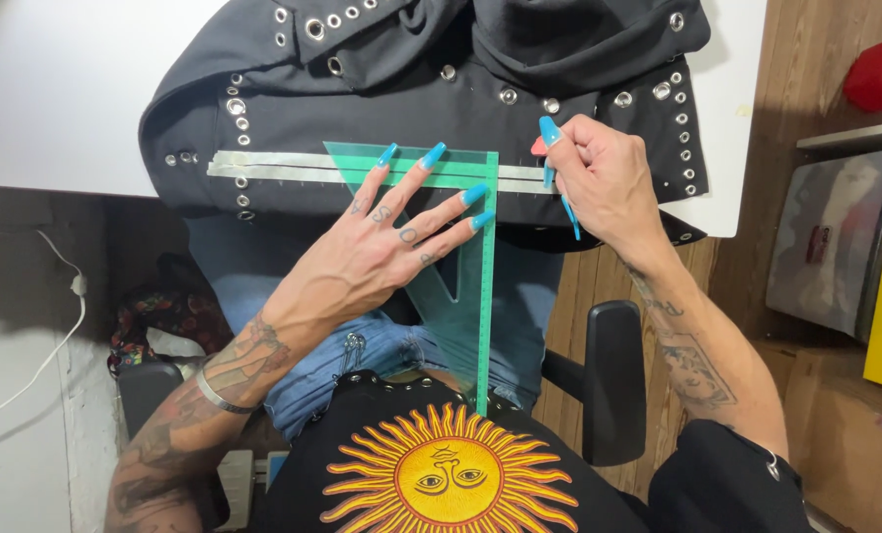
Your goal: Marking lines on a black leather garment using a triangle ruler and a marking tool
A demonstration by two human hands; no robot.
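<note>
Two hands over one black garment [411, 89]: left hand [377, 252] flat on it, right hand [604, 178] beside. One green see-through set square [460, 296] lying across the garment's lower edge. One pale tape strip [273, 168] running along the garment. One marking tool [551, 163] just right of the set square. Four long blue nails [431, 155] showing on the left hand, one on the right. Metal eyelets [314, 29] on the garment too many to count surely. One silver bangle [219, 395] below the garment.

White table [56, 99], wooden floor [826, 89], black chair armrest [613, 380], grey wall [16, 444].
</note>
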